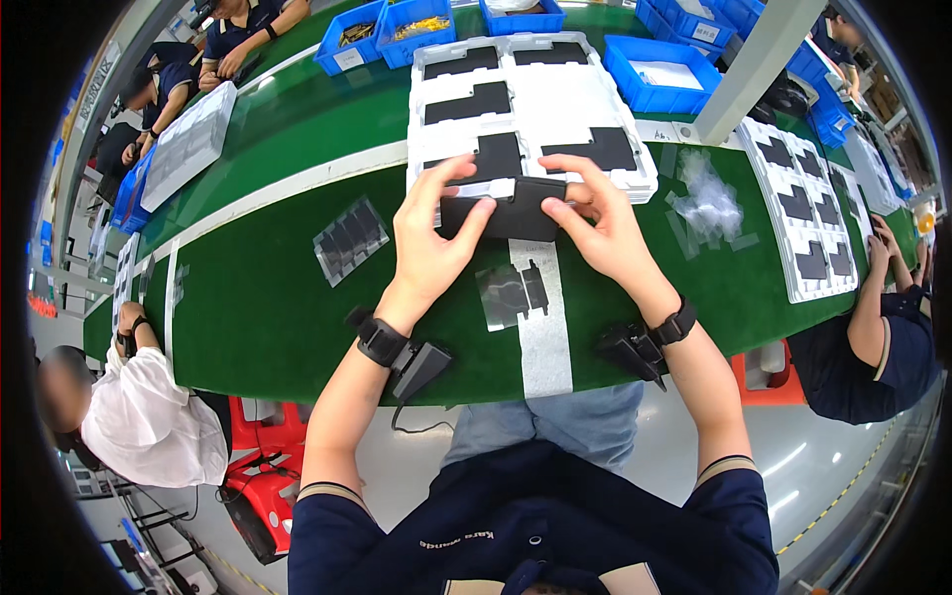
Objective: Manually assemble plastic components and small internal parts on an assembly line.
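I hold a flat black L-shaped part point(521, 220) up between both hands, just in front of the near edge of a white molded tray point(565, 99). My left hand point(433, 233) pinches its left end, thumb on the near face. On the right end, my right hand point(603, 230) grips it with thumb and curled fingers. Similar black parts point(468, 102) lie in the tray's recesses. Below my hands, a clear sheet with black cut-out pieces point(512, 296) rests partly on a pale strip point(547, 347). Another clear sheet with black pieces point(351, 241) lies to the left.
Crumpled clear film scraps point(709, 203) lie right of the tray on the green table point(268, 307). Blue bins point(662, 74) stand along the back, beside a metal post point(759, 69). A second loaded white tray point(801, 213) sits at right. Co-workers sit on both sides.
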`<state>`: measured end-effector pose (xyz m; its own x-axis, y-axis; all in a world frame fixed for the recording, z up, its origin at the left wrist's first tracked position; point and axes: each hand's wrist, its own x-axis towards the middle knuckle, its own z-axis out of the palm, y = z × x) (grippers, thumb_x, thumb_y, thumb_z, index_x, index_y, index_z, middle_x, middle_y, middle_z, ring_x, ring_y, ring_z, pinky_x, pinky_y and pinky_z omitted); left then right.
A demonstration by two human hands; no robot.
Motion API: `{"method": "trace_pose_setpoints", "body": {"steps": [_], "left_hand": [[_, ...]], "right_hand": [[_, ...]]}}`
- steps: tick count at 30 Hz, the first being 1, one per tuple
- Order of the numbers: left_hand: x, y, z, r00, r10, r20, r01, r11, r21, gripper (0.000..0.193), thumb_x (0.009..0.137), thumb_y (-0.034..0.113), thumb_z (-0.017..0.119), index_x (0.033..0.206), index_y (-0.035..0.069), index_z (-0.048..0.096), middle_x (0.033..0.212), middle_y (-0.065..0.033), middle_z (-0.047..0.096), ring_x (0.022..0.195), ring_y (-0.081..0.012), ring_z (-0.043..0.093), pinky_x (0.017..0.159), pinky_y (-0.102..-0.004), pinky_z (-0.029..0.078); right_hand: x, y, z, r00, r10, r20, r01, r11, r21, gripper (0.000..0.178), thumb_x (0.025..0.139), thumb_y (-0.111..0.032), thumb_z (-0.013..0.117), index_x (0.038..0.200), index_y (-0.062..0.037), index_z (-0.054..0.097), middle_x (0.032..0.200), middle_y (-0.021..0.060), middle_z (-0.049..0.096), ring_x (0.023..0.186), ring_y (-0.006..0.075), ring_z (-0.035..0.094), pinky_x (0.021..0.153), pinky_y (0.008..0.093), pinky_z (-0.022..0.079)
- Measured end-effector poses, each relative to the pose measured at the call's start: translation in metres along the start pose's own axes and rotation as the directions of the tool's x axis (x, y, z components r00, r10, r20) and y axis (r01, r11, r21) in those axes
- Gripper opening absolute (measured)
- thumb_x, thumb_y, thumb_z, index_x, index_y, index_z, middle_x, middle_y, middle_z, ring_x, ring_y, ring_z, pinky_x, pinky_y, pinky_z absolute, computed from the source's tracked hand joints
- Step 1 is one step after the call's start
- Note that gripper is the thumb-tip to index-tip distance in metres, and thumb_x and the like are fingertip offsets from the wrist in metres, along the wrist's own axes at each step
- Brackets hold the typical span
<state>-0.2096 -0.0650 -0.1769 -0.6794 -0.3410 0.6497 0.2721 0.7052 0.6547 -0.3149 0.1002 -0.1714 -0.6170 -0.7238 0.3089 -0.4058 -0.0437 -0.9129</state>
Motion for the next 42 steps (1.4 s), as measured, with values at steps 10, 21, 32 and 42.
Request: {"method": "trace_pose_setpoints", "body": {"steps": [10,21,32,42], "left_hand": [[-0.001,-0.002,-0.004,0.881,-0.329,0.339,0.465,0.728,-0.503,0.022,0.091,0.02,0.052,0.087,0.0,0.056,0.077,-0.0064,0.062,0.068,-0.0124,0.061,0.061,-0.023,0.047],[-0.007,-0.005,0.001,0.873,-0.357,0.334,0.481,0.745,-0.461,0.025,0.093,0.026,0.047,0.087,0.002,0.053,0.075,-0.0053,0.059,0.062,-0.0118,0.056,0.058,-0.0237,0.046],[-0.012,0.018,-0.006,0.652,-0.425,0.627,0.751,0.476,-0.458,0.027,0.092,0.027,0.05,0.098,0.0,0.053,0.081,-0.0078,0.06,0.063,-0.0141,0.06,0.058,-0.0229,0.05],[-0.013,-0.002,-0.015,0.663,-0.391,0.638,0.741,0.463,-0.486,0.027,0.093,0.028,0.047,0.095,0.002,0.054,0.082,-0.0056,0.06,0.06,-0.0121,0.056,0.056,-0.0236,0.047]], "right_hand": [[0.0,0.008,0.005,0.988,-0.081,-0.134,0.11,0.966,0.234,0.033,0.082,-0.004,0.059,0.115,-0.0053,0.052,0.057,-0.0052,0.046,0.059,0.0016,0.045,0.061,0.0185,0.038],[-0.001,0.009,-0.002,0.998,-0.027,-0.061,0.042,0.964,0.263,0.025,0.082,-0.004,0.061,0.106,-0.0022,0.057,0.075,0.0026,0.063,0.066,0.0019,0.052,0.065,0.0198,0.042],[0.007,0.026,-0.006,0.88,-0.305,0.363,-0.101,0.628,0.771,0.032,0.074,-0.031,0.064,0.092,-0.0037,0.061,0.115,0.0186,0.056,0.111,0.0278,0.05,0.098,0.0414,0.033],[0.005,0.019,-0.006,0.888,-0.202,0.413,-0.147,0.727,0.671,0.054,0.073,-0.031,0.066,0.114,0.0004,0.053,0.114,0.0113,0.054,0.112,0.0216,0.047,0.1,0.0336,0.031]]}}
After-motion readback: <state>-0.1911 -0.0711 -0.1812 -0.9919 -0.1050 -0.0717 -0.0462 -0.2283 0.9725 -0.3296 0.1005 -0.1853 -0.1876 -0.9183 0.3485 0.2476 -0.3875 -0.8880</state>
